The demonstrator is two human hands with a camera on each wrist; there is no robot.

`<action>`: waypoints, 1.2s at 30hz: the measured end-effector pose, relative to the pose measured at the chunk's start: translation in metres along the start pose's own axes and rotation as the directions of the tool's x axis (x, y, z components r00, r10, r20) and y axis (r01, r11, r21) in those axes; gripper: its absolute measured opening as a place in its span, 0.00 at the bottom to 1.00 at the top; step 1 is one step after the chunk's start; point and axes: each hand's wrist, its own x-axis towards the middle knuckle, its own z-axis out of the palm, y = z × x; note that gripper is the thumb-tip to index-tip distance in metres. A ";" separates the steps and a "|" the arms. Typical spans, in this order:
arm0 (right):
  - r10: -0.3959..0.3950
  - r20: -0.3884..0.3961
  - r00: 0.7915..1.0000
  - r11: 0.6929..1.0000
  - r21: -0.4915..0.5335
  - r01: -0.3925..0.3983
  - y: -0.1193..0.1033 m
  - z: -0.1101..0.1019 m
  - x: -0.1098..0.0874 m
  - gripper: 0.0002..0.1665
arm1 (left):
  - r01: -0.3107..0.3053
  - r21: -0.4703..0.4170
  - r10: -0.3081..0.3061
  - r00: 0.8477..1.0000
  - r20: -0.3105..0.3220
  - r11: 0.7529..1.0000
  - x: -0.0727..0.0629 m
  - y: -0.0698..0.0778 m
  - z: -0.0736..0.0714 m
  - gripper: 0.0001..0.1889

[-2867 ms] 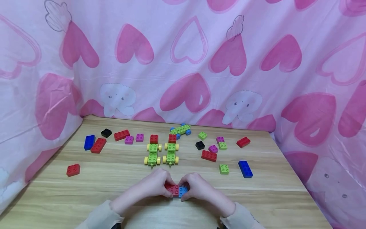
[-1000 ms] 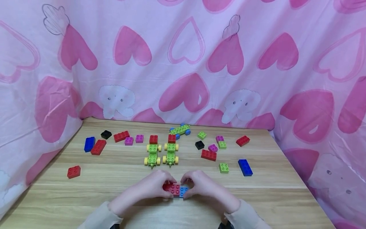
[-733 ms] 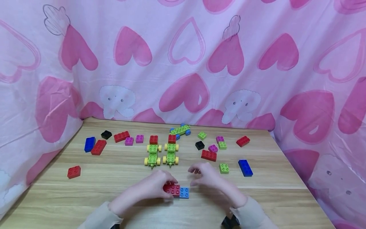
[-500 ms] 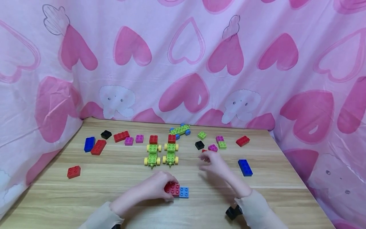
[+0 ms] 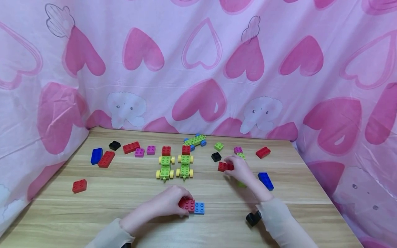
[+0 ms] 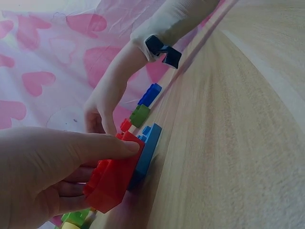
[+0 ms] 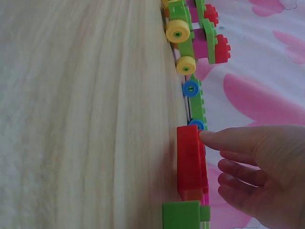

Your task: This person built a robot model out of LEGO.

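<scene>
My left hand (image 5: 171,200) pinches a red toy building brick (image 5: 189,205) near the table's front, its thumb (image 6: 125,147) on the near side. A light blue brick (image 5: 200,208) sticks out past the red one's right end and sits lower; whether they are joined I cannot tell. My right hand (image 5: 243,171) is over another red brick (image 5: 222,166) on the right of the table and covers its right part. In the right wrist view, the thumb is at the edge of this red brick (image 7: 188,164), while the other fingers are bent loosely and look apart from it.
Two green cars with yellow wheels (image 5: 165,168) stand mid-table, and a green car base with blue wheels (image 5: 196,140) is behind them. A green brick (image 5: 242,185) is partly under the right hand. Loose bricks lie left and right. A pink heart-patterned curtain (image 5: 198,100) encloses the table.
My right hand has let go of the light blue brick and moved right and away to the other red brick. My left hand has stayed on its red brick.
</scene>
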 end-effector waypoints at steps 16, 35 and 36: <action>-0.001 0.069 0.998 0.993 -0.119 0.009 0.007 0.005 0.010 0.26 | -0.007 0.015 0.007 1.000 -0.010 1.000 0.001 -0.001 0.002 0.21; -0.018 0.103 0.994 0.995 -0.094 0.028 0.003 0.006 0.009 0.20 | 0.004 -0.004 -0.004 1.000 0.002 1.000 0.000 0.000 -0.001 0.21; -0.023 0.105 0.994 0.995 -0.095 0.033 0.003 0.007 0.009 0.20 | 0.004 -0.004 -0.004 1.000 0.002 1.000 0.000 0.000 -0.001 0.21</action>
